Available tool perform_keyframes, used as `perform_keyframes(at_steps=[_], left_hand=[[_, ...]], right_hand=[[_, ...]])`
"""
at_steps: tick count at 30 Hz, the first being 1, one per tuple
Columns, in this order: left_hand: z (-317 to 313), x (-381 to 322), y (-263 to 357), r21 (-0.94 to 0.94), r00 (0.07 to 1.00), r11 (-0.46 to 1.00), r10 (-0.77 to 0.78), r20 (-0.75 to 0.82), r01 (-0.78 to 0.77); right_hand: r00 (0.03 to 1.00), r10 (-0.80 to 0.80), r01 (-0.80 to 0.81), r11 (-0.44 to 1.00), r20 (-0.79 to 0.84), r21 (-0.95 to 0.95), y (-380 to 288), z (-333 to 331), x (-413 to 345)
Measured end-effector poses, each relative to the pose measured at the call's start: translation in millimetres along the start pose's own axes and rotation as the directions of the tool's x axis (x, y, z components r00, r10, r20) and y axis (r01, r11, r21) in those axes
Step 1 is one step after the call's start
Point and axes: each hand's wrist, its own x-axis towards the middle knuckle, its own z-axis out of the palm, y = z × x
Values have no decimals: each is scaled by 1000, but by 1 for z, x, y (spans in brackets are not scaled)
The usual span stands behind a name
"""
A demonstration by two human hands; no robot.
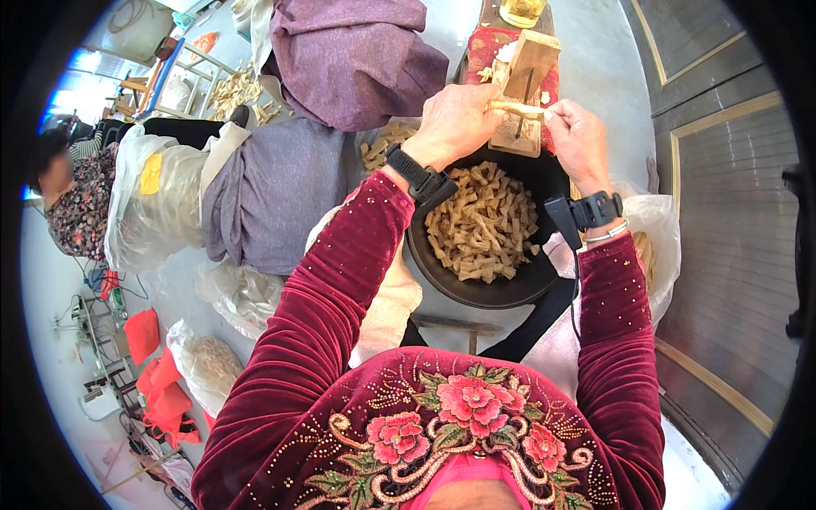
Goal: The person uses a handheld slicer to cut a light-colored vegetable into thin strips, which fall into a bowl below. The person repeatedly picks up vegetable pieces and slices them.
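My left hand (454, 122) grips one end of a pale yellow, fibrous strip (523, 109). The fingertips of my right hand (579, 135) pinch its other end. Stretched between both hands, the strip lies across a wooden block tool (530, 60), which has an upright piece, a flat base and a thin dark metal part along its middle. Whether the strip touches the metal is unclear. Below the hands, a dark round basin (475, 299) holds many short, tan, fibrous pieces (481, 223). Each wrist wears a black strapped device.
The tool rests on a red patterned cloth (488, 41) over a wooden bench, near a glass of yellow liquid (523, 11). Purple-grey cloth-covered sacks (274, 191) stand left. A plastic bag (663, 236) and panelled doors (733, 223) are at right. Another person (80, 204) sits far left.
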Motion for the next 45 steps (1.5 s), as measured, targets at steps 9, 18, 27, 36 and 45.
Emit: perform_keyframes(at_steps=[9, 18, 27, 36, 45], left_hand=[[-24, -16, 18, 301, 941, 950, -174, 291, 82], [1, -45, 62, -959, 955, 132, -200, 221, 250], [-82, -14, 34, -963, 906, -119, -383, -181, -242], [-14, -49, 63, -628, 932, 703, 141, -335, -333], [-18, -36, 55, -303, 956, 945, 30, -290, -121]], right_hand=[[999, 33, -24, 938, 22, -346, -4, -6, 2], [778, 33, -611, 269, 627, 744, -65, 2, -41], [776, 41, -543, 552, 630, 633, -84, -23, -43], [933, -360, 346, 897, 4, 276, -93, -7, -56], [916, 157, -388, 575, 368, 720, -77, -8, -49]])
